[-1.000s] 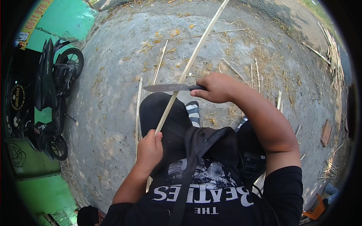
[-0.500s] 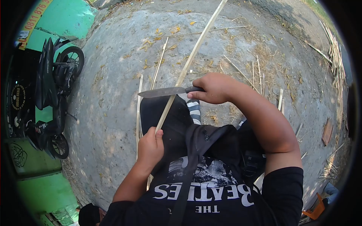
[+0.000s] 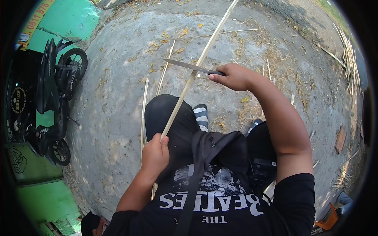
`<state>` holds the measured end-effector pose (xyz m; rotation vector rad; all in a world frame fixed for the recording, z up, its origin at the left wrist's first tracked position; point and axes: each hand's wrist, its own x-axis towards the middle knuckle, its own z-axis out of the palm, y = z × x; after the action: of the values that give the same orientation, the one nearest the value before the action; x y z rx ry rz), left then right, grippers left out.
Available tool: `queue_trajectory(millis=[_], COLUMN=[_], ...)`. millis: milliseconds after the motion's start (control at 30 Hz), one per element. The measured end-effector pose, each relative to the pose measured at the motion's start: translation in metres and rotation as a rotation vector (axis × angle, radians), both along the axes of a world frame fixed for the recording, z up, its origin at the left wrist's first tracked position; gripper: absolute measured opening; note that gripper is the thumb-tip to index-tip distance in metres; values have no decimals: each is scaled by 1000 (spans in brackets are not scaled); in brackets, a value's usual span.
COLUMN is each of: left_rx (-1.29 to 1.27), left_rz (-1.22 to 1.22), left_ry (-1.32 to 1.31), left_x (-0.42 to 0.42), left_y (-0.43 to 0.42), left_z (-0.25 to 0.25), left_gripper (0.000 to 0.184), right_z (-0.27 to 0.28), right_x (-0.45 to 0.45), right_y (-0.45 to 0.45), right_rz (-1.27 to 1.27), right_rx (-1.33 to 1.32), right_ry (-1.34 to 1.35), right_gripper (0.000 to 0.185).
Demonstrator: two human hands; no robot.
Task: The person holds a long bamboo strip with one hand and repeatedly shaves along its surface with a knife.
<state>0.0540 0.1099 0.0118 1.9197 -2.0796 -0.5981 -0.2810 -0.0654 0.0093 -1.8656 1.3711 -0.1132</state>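
Observation:
A long, pale bamboo strip (image 3: 181, 98) slants up and away from my lap to the top edge of the view. My left hand (image 3: 156, 154) is closed around its near end, beside my left thigh. In my right hand (image 3: 233, 76) is the black handle of a knife (image 3: 185, 65), gripped with the fingers wrapped round it. The blade points left and crosses the strip well beyond my knee, touching it as far as I can tell. The strip's far end runs out of view.
Thin bamboo strips (image 3: 165, 69) lie on the concrete ground (image 3: 114, 98), with dry leaves and shavings about. A bundle of strips (image 3: 348, 59) is at the far right, near a brick-coloured piece (image 3: 341, 138). At left a black motorcycle (image 3: 55, 86) stands by a green wall.
My right hand has moved the knife forward along the strip, away from my body, and the blade has tilted. My left hand keeps its hold, nearly still.

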Motion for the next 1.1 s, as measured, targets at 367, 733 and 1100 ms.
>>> queue_trajectory(millis=[367, 733, 1100], left_rx=[-30, -35, -31], left_rz=[-7, -22, -27], left_ry=[41, 13, 33], left_x=[6, 5, 9], left_y=[1, 1, 0], left_z=[-5, -7, -9], left_gripper=[29, 29, 31], right_z=[8, 4, -4], right_x=[-7, -5, 16], right_y=[5, 5, 11], right_rz=[83, 78, 117], right_rx=[5, -8, -88], right_ry=[-24, 5, 4], right_gripper=[67, 65, 66])
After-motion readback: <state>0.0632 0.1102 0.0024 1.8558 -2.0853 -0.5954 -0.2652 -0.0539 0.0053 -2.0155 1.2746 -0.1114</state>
